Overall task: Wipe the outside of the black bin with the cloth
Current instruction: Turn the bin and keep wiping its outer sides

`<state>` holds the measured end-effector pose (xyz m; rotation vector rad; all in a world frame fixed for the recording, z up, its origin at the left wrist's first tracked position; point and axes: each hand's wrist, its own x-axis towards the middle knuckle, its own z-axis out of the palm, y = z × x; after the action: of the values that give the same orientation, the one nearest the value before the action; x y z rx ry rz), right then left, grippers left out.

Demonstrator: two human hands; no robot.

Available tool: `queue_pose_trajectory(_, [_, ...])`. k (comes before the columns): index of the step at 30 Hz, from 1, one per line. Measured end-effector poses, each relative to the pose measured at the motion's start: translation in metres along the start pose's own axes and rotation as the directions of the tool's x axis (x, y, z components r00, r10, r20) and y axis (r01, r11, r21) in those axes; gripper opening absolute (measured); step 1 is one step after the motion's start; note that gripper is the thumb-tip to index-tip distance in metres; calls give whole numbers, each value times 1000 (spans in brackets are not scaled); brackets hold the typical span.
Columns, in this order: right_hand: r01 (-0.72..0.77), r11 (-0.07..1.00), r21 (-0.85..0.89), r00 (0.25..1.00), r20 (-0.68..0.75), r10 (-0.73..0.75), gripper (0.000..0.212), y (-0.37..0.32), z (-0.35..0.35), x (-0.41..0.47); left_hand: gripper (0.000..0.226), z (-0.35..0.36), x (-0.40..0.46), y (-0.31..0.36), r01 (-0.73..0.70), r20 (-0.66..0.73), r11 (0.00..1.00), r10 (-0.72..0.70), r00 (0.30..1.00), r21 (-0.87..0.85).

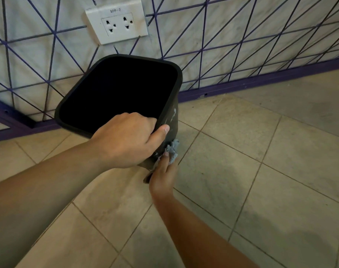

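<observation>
The left hand (126, 140) grips the black bin's (170, 117) near rim; just below it, the right hand (162, 175) presses a grey cloth (172, 149) to its side.

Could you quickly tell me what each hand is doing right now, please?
Left hand: grips the rim of the black bin.
Right hand: holds the grey cloth against the bin's outside.

Left hand (129, 141) grips near rim of black bin (172, 105), fingers inside, thumb outside. Right hand (162, 175) presses grey cloth (172, 149) against bin's lower outer side. Tiled floor (261, 171), wall socket (117, 23).
</observation>
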<state>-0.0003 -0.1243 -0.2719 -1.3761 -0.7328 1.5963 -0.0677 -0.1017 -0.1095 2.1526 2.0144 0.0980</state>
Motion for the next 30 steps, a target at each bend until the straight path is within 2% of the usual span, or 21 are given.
queue_pose_trajectory(3, [-152, 987, 56, 988, -15, 154, 28, -3, 5, 28, 57, 0, 2, -1, 0, -17, 1000, 0, 1000, 7])
queue_pose_trajectory(4, [-158, 986, 60, 987, -16, 159, 29, -2, 7, 26, 56, 0, 2, -1, 2, -13, 1000, -2, 1000, 4])
queue_pose_trajectory(8, [-96, 995, 39, 995, 4, 96, 59, 21, 6, -13, 53, -4, 1, 3, 4, -1, 1000, -4, 1000, 4])
queue_pose_trajectory(10, [-108, 994, 15, 994, -3, 108, 66, 47, 6, 3, 52, -4, 1, 3, 1, -9, 1000, 0, 1000, 6])
queue_pose_trajectory(12, [-156, 988, -20, 987, -35, 155, 60, 19, 3, 11, 53, -4, 2, 2, 4, -14, 1000, -4, 1000, 6])
queue_pose_trajectory(14, [-119, 993, 21, 993, 20, 118, 41, 0, 1, 6, 53, -4, 2, 2, 10, -8, 1000, -10, 1000, 4])
queue_pose_trajectory(15, [-87, 996, 37, 995, 45, 85, 42, -4, 1, 0, 53, -4, 1, 2, 14, -5, 1000, -14, 1000, -1])
queue_pose_trajectory(18, [-53, 999, -10, 998, 42, 53, 65, -2, 0, -19, 53, -4, 1, 2, 9, -9, 1000, -9, 1000, -2])
queue_pose_trajectory(19, [-75, 997, 7, 997, 9, 75, 64, 5, 3, -11, 53, -4, 1, 1, 7, -11, 1000, -7, 1000, 0])
queue_pose_trajectory(22, [-189, 980, 57, 982, 4, 189, 41, -1, 5, 2, 52, -3, 1, 1, 4, -16, 1000, -5, 1000, -6])
queue_pose_trajectory(24, [-139, 989, 57, 990, 36, 137, 38, -5, 5, -11, 51, -3, 2, 0, 3, -13, 1000, -3, 1000, -9])
queue_pose_trajectory(26, [-137, 990, 39, 988, 70, 134, 45, -6, 7, -27, 51, -3, 2, 0, -5, -12, 1000, 5, 1000, -1])
queue_pose_trajectory(28, [-186, 981, 56, 983, 5, 186, 66, 2, 10, -18, 51, -4, 1, -1, -7, -6, 1000, 7, 1000, -3])
queue_pose_trajectory(30, [-259, 959, 113, 966, 2, 260, 59, 4, 9, -6, 53, -3, 2, -2, -10, -4, 1000, 10, 1000, -18])
